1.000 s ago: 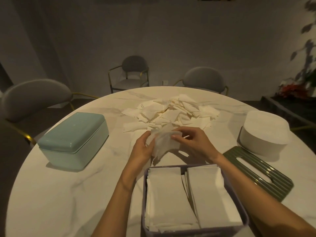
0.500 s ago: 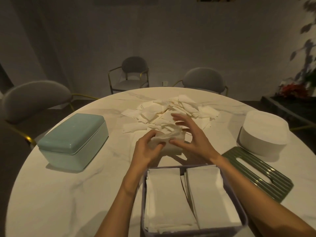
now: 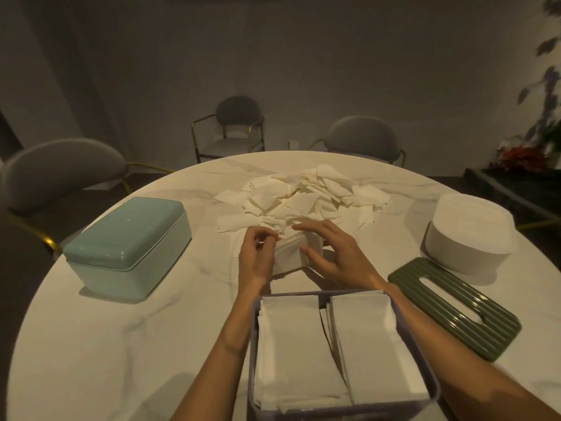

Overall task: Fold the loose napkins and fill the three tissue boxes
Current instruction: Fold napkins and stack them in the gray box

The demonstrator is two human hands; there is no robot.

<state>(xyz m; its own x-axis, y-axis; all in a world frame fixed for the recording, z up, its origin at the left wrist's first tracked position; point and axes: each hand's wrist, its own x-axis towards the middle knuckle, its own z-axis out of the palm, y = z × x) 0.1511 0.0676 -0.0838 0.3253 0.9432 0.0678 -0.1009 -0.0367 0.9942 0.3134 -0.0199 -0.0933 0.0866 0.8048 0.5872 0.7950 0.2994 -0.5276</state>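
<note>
Nearest the person, an open grey-lilac box sits at the counter's near edge, holding two neat side-by-side stacks of folded napkins, flat, white and soft-looking. Just beyond its far rim, both hands work one white napkin lying on the counter. The left hand has its fingers pinched together on the napkin's left edge; the right hand hovers with fingers spread apart over the right side, thumb touching the paper.

To the right lies a dark green ribbed lid with a long slot, flat on the counter, and behind it a round white container. To the left stands a pale teal box, rectangular with rounded corners and its smooth lid shut. Bare marbled counter lies open between this box and the hands.

Farther back, a loose heap of crumpled white napkins spreads across the middle of the round counter. Grey padded chairs with gold frames stand beyond.
</note>
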